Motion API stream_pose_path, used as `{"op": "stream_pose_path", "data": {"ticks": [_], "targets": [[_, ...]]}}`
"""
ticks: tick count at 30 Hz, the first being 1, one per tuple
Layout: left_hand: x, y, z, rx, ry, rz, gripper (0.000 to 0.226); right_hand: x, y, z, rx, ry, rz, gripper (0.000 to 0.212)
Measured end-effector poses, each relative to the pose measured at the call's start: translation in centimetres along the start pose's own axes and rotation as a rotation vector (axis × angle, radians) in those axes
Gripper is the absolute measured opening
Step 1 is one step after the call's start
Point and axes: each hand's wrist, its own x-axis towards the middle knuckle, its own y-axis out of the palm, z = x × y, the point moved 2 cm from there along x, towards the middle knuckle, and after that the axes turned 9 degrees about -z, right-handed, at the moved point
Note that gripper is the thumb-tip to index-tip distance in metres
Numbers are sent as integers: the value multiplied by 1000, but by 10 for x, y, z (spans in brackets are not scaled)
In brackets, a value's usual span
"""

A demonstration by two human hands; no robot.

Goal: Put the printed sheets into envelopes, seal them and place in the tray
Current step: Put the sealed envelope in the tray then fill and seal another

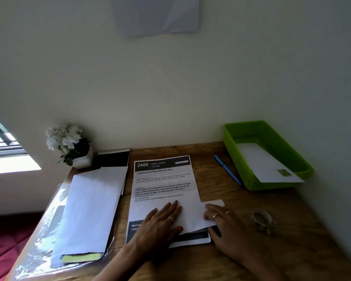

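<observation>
thin and light, the printed sheet (163, 185): floppy, quick to crease, likely to slide on the smooth wood of the desk (241, 258). best taken at an edge or at the fold, with a flat palm to pin it while creasing.

lying flat at the middle of the desk, left of the green tray (249, 169) and well apart from it, bottom part folded up over the lower text. left hand (162, 222) laid on that folded flap, fingers straight, pressing down, gripping nothing. right hand (223, 224) at the flap's right edge, fingers bent down onto the paper; pinching or only pressing, cannot tell.

one envelope (265, 165) already lying in the tray. spare envelopes (89, 201) stacked left of the sheet, far from the tray. blue pen (227, 169) just left of the tray, tape roll (260, 218) in front of it, near the right hand.
</observation>
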Motion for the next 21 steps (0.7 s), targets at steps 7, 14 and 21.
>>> {"op": "stream_pose_path", "data": {"ticks": [7, 14, 21], "targets": [[-1, 10, 0, 12, 11, -31, 88, -2, 9, 6, -20, 41, 152, 58], [1, 13, 1, 41, 12, -37, 88, 9, 29, 13, -62, -71, 169, 91], [-1, 24, 5, 32, -8, -72, 94, 11, 35, 9, -99, -56, 159, 94]]}}
